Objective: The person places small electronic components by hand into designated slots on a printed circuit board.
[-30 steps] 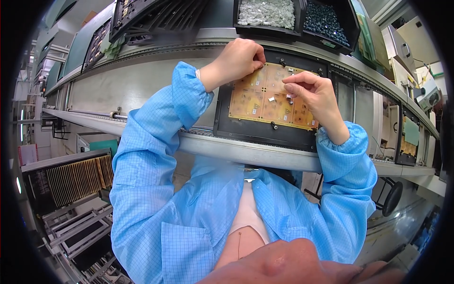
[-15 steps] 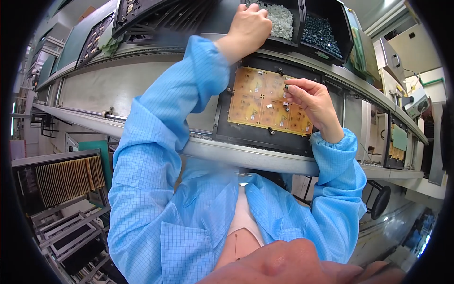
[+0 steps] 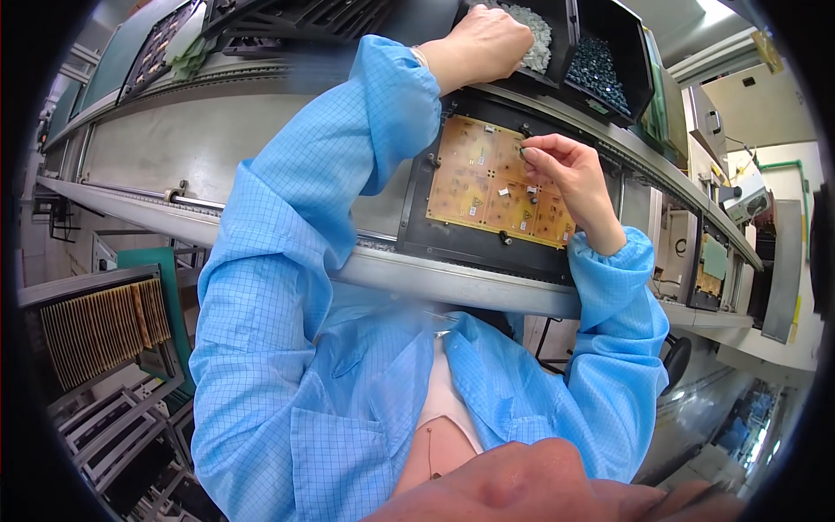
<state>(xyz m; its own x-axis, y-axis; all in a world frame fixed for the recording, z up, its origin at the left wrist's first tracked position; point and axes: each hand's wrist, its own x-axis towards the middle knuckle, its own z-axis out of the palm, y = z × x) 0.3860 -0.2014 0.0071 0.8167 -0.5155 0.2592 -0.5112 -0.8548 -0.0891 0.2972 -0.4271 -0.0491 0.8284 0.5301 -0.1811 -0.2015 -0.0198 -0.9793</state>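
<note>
My right hand [image 3: 570,178] is above a yellow-brown circuit board panel [image 3: 457,178], thumb and fingertips pinched on a small dark electronic component [image 3: 523,150]. The panel lies in a black carrier frame [image 3: 416,213] with dark knobs around its edge. A few small white components [image 3: 504,191] sit on the panel. My left hand [image 3: 483,45] is at a black bin of small white components [image 3: 532,36], its fingers curled down. The back of that hand hides the fingertips, so I cannot see what they hold.
A second black bin holds dark blue components [image 3: 596,76], right of the white ones. The carrier rests on a conveyor with a metal front rail [image 3: 461,283]. Black trays [image 3: 304,26] stand at the far left, and a rack of upright boards [image 3: 104,331] at the lower left.
My view has shifted slightly. The left hand has moved a little right over the white components, its fingers more curled. The right hand keeps its pinch near the panel's far edge.
</note>
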